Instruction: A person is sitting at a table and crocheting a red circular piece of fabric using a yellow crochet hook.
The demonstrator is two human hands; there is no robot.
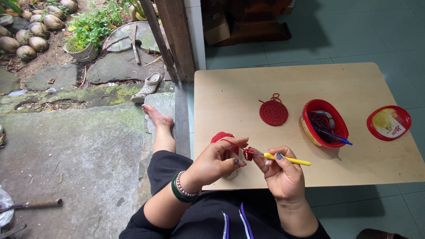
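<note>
My left hand (218, 162) pinches a small red crochet piece (248, 153), with red yarn running over its fingers from a red yarn ball (221, 136) lying on the low wooden table (248, 88). My right hand (282, 171) grips a yellow-handled crochet hook (287, 159), whose metal tip sits in the small piece. A finished red crochet circle (273, 113) lies flat near the table's middle.
A red tub (310, 110) holding a blue hook and other tools stands at the right, with its lid (388, 123) beside it near the table's right edge. My bare foot (157, 117) rests on concrete to the left. Stones, coconuts, a sandal and a plant pot lie beyond.
</note>
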